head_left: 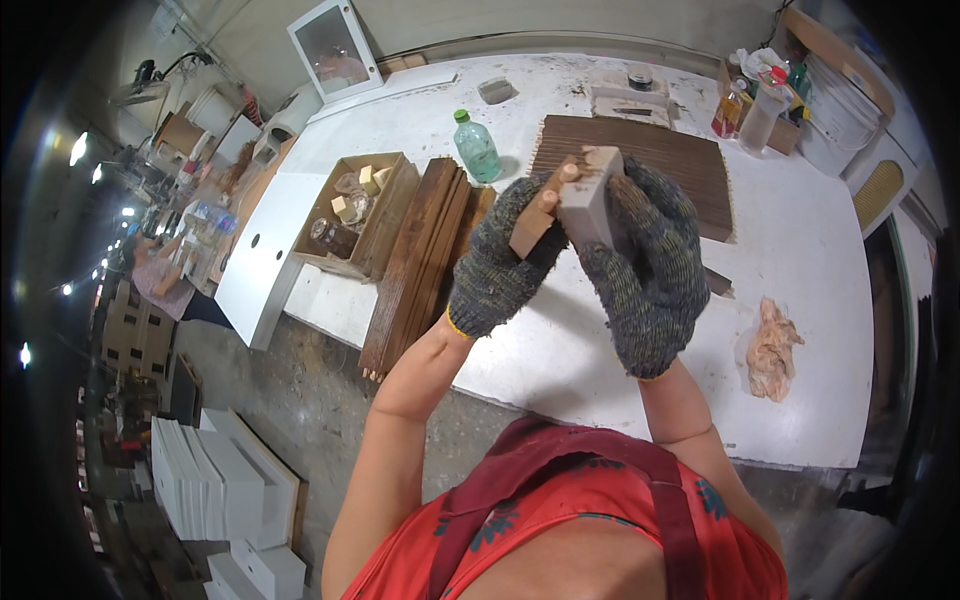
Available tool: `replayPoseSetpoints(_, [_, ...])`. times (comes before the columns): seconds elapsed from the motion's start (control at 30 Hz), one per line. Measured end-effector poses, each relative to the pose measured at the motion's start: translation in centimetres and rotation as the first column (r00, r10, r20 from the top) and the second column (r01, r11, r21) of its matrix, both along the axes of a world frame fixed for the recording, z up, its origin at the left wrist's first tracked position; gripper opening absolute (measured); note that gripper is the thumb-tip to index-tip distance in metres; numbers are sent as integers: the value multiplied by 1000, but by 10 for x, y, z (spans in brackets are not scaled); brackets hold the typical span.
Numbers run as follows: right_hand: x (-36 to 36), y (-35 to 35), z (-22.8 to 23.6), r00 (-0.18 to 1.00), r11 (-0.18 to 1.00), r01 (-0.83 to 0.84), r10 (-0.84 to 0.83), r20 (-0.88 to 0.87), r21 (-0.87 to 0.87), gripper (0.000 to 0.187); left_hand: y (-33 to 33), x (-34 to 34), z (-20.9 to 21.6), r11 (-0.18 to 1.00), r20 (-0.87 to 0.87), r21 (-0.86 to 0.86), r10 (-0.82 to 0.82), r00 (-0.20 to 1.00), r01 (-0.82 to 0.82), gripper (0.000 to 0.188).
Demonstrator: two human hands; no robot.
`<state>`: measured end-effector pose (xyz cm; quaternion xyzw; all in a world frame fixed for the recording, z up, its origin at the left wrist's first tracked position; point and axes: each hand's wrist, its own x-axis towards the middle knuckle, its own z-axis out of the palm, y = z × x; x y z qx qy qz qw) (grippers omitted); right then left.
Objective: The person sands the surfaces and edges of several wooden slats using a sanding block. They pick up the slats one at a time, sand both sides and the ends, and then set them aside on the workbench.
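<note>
Both hands wear dark grey knit gloves and are raised over the white table (560,370). My left hand (497,265) is closed round a small light-brown wooden piece (532,228) with round dowel pegs sticking out. Pressed against that piece is a pale grey block (590,205), like a sanding sponge, with brown stains on its top edge; my right hand (655,270) grips it. The gloves hide part of both things. Beyond the hands lies a dark brown wooden panel (690,170). Long brown wooden strips (412,260) are stacked left of my left hand.
Left of the strips stands a wooden box (375,245) holding small blocks and a jar. A green-capped bottle (477,150) stands behind the hands, near another grey block (495,91). A crumpled rag (772,350) lies at right. Bottles (765,115) crowd the far right corner. Another person (165,280) is at far left.
</note>
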<state>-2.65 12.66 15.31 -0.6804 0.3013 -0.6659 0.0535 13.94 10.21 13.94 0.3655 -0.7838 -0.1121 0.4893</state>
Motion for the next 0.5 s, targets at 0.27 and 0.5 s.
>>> replayPoseSetpoints(0.27, [7,33,4,974,998,-34,23,-225,-44,57,-2,2,-10,996,-38,81,-34,999,37,54])
replayPoseSetpoints(0.5, [0,28,9,977,1000,14,-18,-214,-22,55,1,19,-31,941,-125,320,-74,989,111,55])
